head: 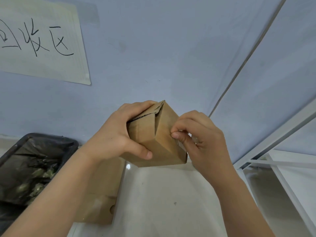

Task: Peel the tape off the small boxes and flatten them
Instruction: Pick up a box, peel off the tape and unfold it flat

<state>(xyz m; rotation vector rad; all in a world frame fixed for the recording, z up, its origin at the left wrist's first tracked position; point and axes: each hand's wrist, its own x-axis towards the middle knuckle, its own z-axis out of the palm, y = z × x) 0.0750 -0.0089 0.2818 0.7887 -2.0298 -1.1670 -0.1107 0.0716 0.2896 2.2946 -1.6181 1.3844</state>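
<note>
A small brown cardboard box (159, 137) is held up in the air at the middle of the view, tilted with one corner pointing up. My left hand (118, 132) grips its left side, fingers over the top flaps and thumb along the lower edge. My right hand (200, 139) is at the box's right face, thumb and forefinger pinched together on that face. The tape itself is too faint to make out. The top flaps look partly loose, with a dark gap under them.
Flat brown cardboard (102, 194) lies on the pale floor under my left forearm. A bin with a black liner (34, 161) stands at the lower left. A handwritten paper sign (39, 41) hangs on the blue wall. A white metal frame (277, 161) runs along the right.
</note>
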